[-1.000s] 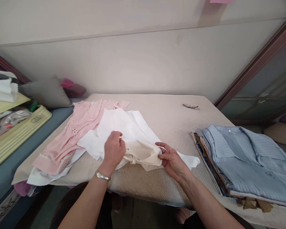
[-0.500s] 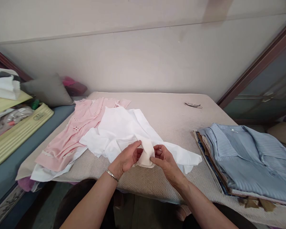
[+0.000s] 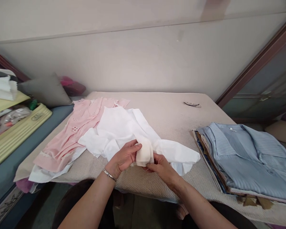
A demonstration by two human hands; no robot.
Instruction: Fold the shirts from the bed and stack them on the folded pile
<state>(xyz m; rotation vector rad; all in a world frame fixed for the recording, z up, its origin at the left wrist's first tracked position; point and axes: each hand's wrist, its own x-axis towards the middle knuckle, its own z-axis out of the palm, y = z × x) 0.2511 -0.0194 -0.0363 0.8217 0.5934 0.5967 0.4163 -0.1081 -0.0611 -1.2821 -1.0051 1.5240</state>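
Note:
A cream piece of cloth [image 3: 143, 154], perhaps a cuff or flap of the white garment, is held up near the front of the bed. My left hand [image 3: 124, 156] pinches its left side, thumb on top. My right hand [image 3: 162, 168] grips its lower right corner between thumb and fingers. The white garment [image 3: 115, 122] lies spread behind and around both hands, one white sleeve-like end stretching right. Whether the cream cloth is sewn to it I cannot tell. Left of it, a pink garment with cut-out flowers [image 3: 85, 124] lies partly over more white cloth.
On the right is a stack of folded clothes, a light blue shirt [image 3: 248, 159] on top. Glasses [image 3: 192, 104] lie near the bed's back edge. At left are a grey cushion [image 3: 46, 90] and a yellow ridged plastic object [image 3: 21, 135]. A wall [image 3: 143, 60] runs behind the bed.
My right hand has moved down to the cream cloth's lower corner, and the cloth now lies flatter, facing me. My left thumb has shifted onto its front.

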